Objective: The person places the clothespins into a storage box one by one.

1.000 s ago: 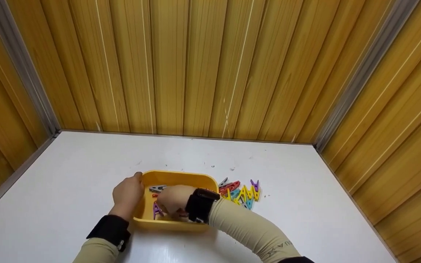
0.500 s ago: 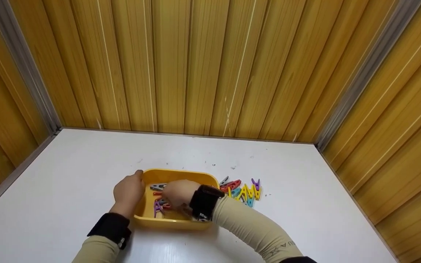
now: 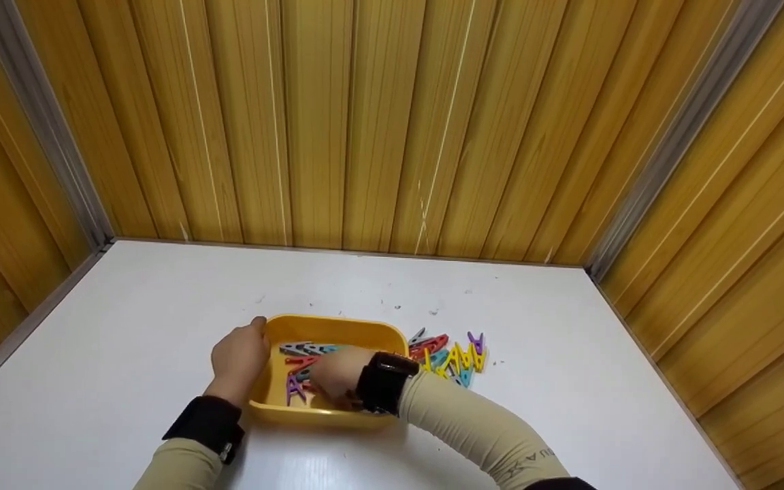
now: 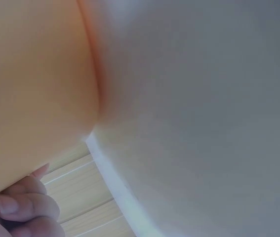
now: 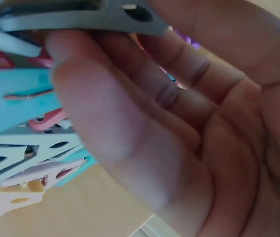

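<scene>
A yellow plastic basin [image 3: 344, 330] sits on the white table, with several clothespins inside it. My left hand [image 3: 237, 357] grips its left rim; in the left wrist view the curled fingers [image 4: 28, 206] show beside the basin wall. Reaching into the basin, my right hand [image 3: 339, 373] has its fingers bent. In the right wrist view it pinches a grey clothespin [image 5: 80, 19] between thumb and fingers, close to a heap of others. A purple clothespin [image 3: 292, 389] and a grey one lie left of this hand. The fingertips are hidden in the head view.
Just right of the basin, a loose pile of clothespins [image 3: 456, 361] in red, yellow, blue, purple and grey lies on the table [image 3: 160, 327]. Wood-patterned panels [image 3: 365, 136] stand behind and at both sides. Small dark marks dot the tabletop.
My right hand has shifted slightly right within the basin, uncovering more grey, blue and red clothespins at the left. The left hand keeps its hold on the rim.
</scene>
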Motion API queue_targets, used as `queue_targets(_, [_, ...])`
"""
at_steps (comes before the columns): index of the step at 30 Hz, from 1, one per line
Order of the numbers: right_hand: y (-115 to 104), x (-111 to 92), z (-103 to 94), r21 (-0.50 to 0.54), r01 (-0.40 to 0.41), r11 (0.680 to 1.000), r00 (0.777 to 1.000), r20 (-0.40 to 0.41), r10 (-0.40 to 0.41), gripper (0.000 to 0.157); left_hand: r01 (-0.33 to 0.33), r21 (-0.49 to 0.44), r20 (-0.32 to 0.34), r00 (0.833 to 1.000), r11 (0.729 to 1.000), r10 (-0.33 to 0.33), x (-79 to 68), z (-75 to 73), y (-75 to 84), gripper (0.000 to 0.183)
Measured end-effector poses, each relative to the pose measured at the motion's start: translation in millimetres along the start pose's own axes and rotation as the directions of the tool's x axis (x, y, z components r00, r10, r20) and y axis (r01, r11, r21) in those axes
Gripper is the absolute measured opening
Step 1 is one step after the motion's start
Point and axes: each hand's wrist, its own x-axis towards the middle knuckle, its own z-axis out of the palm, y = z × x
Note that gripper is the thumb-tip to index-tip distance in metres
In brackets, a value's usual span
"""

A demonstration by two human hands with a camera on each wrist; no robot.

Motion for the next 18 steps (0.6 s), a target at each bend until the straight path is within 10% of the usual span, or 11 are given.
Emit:
queue_targets(5, [1, -8, 0.2, -0.134, 0.027, 0.991, 0.999, -0.036, -0.032, 0.036, -0.020, 0.011, -0.030, 0.999, 1.000, 0.021, -0.2, -1.5, 0.6, 0.036])
queue_targets(18, [10, -6, -34.2, -0.007, 0.056, 0.998, 0.998, 0.022, -0.056, 0.017, -0.029, 0.011, -0.035, 0.999, 1.000, 0.029, -1.9, 0.4, 0.4, 0.035])
